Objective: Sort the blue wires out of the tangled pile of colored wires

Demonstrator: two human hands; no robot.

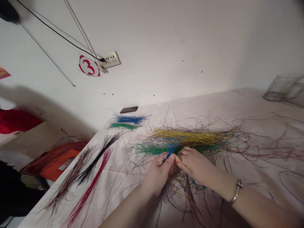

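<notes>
Between the hands: left hand and right hand cover the grip on the blue wires; strand count hidden.
Below the hands: wire tangle partly hidden beneath them, near end cut off by bottom edge.
Far right of the hands: clear container cut off by right edge; contents cannot be told.
Beyond the hands: dark flat object too small to identify.

A phone lies on the table, a clear tub sits far right, and a round "3" sign sits just beside a wall socket.
</notes>
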